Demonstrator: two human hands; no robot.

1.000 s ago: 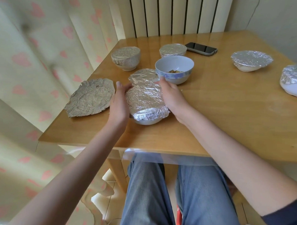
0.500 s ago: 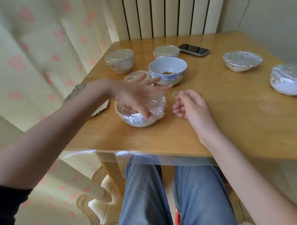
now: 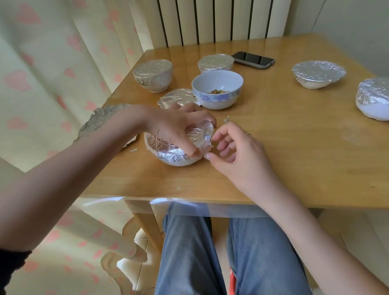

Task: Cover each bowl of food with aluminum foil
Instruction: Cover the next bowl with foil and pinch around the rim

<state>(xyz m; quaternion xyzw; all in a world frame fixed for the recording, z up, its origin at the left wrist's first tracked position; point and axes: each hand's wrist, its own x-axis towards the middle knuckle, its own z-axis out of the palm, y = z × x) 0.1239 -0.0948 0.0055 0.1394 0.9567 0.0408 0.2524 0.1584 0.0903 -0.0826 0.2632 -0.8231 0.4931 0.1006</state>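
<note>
A white bowl wrapped in aluminum foil [image 3: 167, 154] sits near the table's front left. My left hand [image 3: 172, 126] reaches over it and grips it from above, thumb on the near rim and fingers curled over the far rim. My right hand [image 3: 235, 148] rests on the table just right of the bowl, fingers loosely curled, with the index fingertip touching the foil's right edge. Behind stands an uncovered blue-patterned bowl [image 3: 216, 93] with brown food pieces inside. A loose foil sheet [image 3: 177, 98] lies flat to its left.
The wooden table [image 3: 277, 161] also holds several foil-covered bowls: two at the back left [image 3: 153, 76] [image 3: 215, 63] and two at the right [image 3: 317, 73] [image 3: 378, 96]. A phone [image 3: 253, 60] lies at the back. A crumpled grey sheet [image 3: 97, 122] sits at the left edge.
Both hands left the bowl's sides. My left hand swung over the top and now grips the rim. My right hand pulled back, then returned to the foil's right edge.
</note>
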